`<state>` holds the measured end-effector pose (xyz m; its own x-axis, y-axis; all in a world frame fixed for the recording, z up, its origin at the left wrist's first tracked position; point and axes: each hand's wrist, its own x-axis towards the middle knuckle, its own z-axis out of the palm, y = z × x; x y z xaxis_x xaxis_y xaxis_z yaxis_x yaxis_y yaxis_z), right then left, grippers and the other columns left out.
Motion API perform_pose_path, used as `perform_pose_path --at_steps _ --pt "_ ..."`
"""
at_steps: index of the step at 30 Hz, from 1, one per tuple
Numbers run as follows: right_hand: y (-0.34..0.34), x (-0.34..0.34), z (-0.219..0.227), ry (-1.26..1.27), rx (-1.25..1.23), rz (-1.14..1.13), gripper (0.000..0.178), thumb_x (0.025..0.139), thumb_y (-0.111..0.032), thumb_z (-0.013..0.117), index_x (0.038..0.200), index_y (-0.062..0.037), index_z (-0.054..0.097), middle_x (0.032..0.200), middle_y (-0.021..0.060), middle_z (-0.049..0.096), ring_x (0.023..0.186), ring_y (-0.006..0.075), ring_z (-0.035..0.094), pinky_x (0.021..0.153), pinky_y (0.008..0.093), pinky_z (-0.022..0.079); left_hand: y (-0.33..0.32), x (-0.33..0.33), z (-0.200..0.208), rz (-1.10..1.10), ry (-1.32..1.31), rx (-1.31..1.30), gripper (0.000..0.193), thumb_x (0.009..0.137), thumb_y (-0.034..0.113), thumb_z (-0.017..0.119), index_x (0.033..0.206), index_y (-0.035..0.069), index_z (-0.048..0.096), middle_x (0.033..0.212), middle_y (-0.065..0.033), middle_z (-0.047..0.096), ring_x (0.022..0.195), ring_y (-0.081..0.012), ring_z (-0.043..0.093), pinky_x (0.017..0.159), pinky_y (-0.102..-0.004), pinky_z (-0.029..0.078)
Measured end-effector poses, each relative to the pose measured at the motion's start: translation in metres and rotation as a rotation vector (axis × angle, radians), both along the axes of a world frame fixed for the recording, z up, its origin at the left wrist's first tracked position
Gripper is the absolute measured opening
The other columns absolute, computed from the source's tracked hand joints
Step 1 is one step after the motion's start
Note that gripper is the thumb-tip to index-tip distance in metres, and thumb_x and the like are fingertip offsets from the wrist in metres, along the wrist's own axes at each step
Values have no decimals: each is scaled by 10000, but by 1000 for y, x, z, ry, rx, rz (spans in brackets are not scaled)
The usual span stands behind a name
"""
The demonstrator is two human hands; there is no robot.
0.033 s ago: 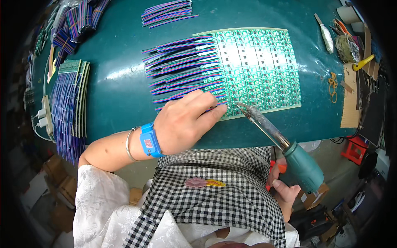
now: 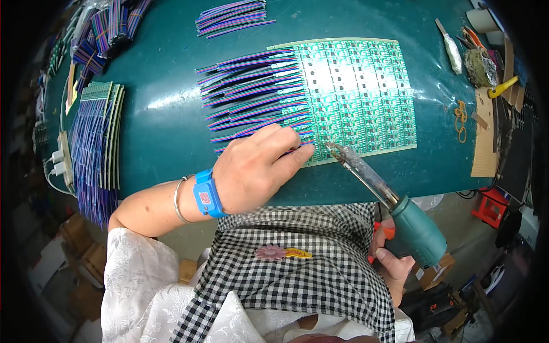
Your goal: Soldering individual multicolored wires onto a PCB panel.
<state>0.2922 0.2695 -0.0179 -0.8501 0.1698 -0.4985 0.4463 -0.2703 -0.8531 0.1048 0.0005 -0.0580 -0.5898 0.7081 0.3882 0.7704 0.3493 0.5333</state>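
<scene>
My left hand (image 2: 257,166), with a blue wrist strap above it, is closed at the near left corner of a green circuit board panel (image 2: 360,97). Thumb and fingers pinch the end of a multicoloured ribbon wire there; the grip is partly hidden. Along the panel's left side, several such wires (image 2: 246,108) stick out leftward. My right hand (image 2: 393,260) is wrapped round a green-bodied soldering gun (image 2: 420,231), whose trigger side shows red. Its metal tip points up and left, over the panel's near edge, just right of my left fingertips; contact cannot be made out.
Loose ribbon wires (image 2: 231,17) lie at the far side. Wired panels (image 2: 100,131) stand stacked at the left, with tied wire bundles (image 2: 114,26) behind and a power strip (image 2: 64,163) beside them. Rubber bands (image 2: 460,121), cardboard (image 2: 485,137) and a wrapped blade (image 2: 450,48) lie right.
The soldering gun has shifted very slightly to the left. My left hand keeps its place on the wire.
</scene>
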Motion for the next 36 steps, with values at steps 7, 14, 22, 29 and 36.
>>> perform_pose_path --at_steps 7,14,22,29,36 --pt "3 4 -12 -5 128 18 589 647 -102 805 1154 45 543 691 71 563 621 168 543 572 285 438 0 -1 0 -10 -9 -9 326 667 -51 708 993 -34 695 828 -87 576 665 -224 566 548 -336 477" --pt "17 -6 -11 104 561 425 301 652 -2 741 945 7 673 754 38 607 697 168 575 683 292 475 -1 0 3 -11 -15 -20 322 675 -38 707 998 -40 694 844 -92 573 671 -227 565 547 -338 473" --pt "1 -6 1 20 -5 -51 479 663 -19 699 1133 17 609 735 71 574 628 170 527 598 299 440 -1 1 6 -17 -39 -47 321 700 -13 700 1019 -37 688 859 -96 572 682 -235 564 557 -347 472" --pt "5 3 -8 63 83 25 499 666 -4 708 1144 27 567 751 61 563 640 157 521 592 288 433 0 1 4 -13 -28 -41 316 701 -7 705 1014 -35 688 857 -92 572 678 -233 562 556 -342 471" --pt "5 9 -12 5 252 39 507 643 -122 813 1062 22 566 771 68 566 682 185 542 629 317 436 -3 -1 1 -31 -36 -29 309 698 -10 711 1005 -32 690 852 -90 574 686 -231 573 566 -339 484"
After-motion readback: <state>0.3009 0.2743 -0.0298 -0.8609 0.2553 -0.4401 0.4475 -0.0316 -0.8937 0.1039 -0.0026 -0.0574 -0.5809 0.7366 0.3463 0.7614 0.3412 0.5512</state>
